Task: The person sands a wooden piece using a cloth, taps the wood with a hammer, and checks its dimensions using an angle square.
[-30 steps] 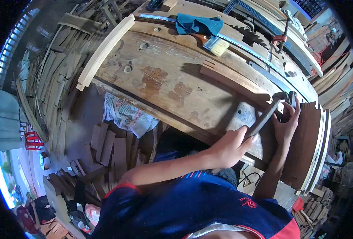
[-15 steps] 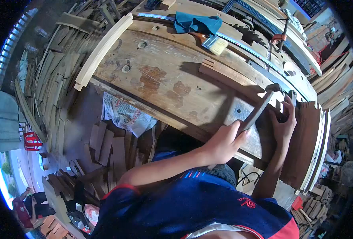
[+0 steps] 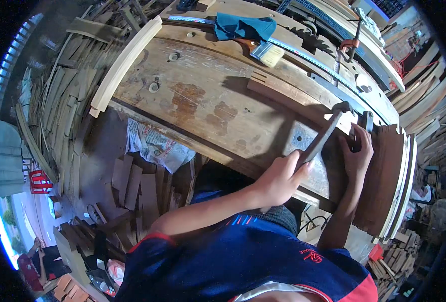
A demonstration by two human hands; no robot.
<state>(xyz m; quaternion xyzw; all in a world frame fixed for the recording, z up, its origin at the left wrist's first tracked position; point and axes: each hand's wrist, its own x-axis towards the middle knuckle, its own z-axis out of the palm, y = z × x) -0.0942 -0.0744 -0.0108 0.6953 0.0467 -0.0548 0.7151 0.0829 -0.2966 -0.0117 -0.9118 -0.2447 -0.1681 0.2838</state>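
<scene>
Left hand (image 3: 282, 175) grips hammer (image 3: 324, 136) — right hand (image 3: 358, 154) curled, contents unclear.

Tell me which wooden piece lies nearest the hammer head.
The brown block beside the paintbrush, ending by the hammer head; stacked boards lie farther right, the pale strip far left.

scuffed wooden bench (image 3: 218, 136), smooth wooden beam (image 3: 288, 95), matt cloth (image 3: 243, 26), metal hammer head (image 3: 342, 106)
</scene>
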